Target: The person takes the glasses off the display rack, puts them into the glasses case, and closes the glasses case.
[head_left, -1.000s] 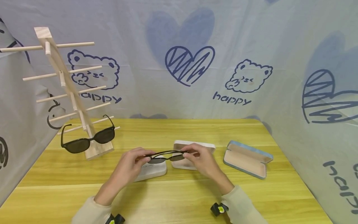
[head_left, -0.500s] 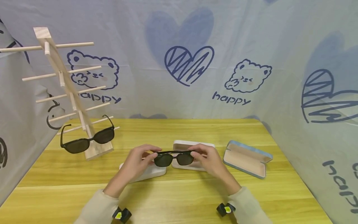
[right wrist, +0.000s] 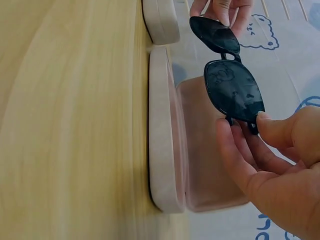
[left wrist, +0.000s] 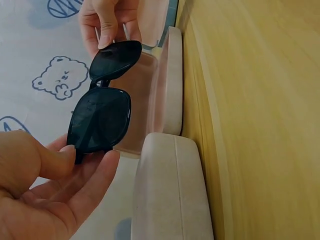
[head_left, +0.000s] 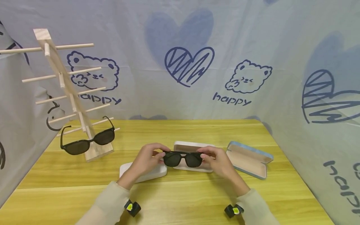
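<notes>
Black sunglasses [head_left: 193, 160] with dark lenses hang in the air between both hands, lenses facing the person. The left hand [head_left: 148, 158] pinches their left end between thumb and fingers, while the right hand [head_left: 220, 160] pinches the right end the same way. Directly behind and below them lies an opened white glasses case [head_left: 180, 145] with a pinkish lining, seen closely in the right wrist view as the white case [right wrist: 162, 150]. A closed white case [head_left: 153, 173] lies under the left hand and wrist. In the left wrist view the sunglasses [left wrist: 100, 120] are apart from both cases.
An opened blue glasses case [head_left: 250, 156] lies right of the right hand. At the left stands a wooden rack [head_left: 67, 81] with several pegs, bearing another pair of black sunglasses [head_left: 76, 147] low down. Printed cloth [head_left: 146, 103] hangs behind the wooden table [head_left: 180, 200].
Both hands have moved right with the sunglasses, now in front of the opened white case. The sunglasses have turned, so the lenses now face the person.
</notes>
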A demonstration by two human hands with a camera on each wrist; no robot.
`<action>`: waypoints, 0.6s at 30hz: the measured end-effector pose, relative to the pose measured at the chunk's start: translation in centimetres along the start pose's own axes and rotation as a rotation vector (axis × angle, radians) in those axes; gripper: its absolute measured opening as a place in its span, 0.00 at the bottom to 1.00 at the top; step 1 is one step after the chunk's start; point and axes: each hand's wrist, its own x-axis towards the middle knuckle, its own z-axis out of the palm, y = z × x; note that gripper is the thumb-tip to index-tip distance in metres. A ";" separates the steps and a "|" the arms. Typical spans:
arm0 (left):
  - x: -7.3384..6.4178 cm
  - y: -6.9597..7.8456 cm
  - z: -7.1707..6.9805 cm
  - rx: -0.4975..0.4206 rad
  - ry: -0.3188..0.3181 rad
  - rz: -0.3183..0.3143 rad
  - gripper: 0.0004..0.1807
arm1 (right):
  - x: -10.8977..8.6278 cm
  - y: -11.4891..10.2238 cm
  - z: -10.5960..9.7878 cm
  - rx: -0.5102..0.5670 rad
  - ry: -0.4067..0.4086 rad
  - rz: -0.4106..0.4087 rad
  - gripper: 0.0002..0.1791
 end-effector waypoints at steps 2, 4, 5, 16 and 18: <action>0.4 -0.1 0.2 0.000 -0.012 -0.011 0.13 | 0.0 0.2 0.0 0.001 0.020 0.008 0.12; 0.7 -0.2 0.3 0.019 -0.019 -0.008 0.13 | 0.0 0.4 -0.1 0.007 0.033 0.009 0.12; 0.9 -0.2 0.4 0.035 -0.022 -0.002 0.14 | 0.0 0.5 -0.1 0.012 0.038 0.007 0.12; 2.3 -0.3 1.9 0.136 -0.047 0.012 0.13 | -0.3 1.7 -0.7 -0.053 0.086 0.025 0.11; 2.6 -0.4 2.3 0.149 -0.043 0.023 0.13 | -0.4 2.0 -0.8 -0.077 0.094 0.038 0.12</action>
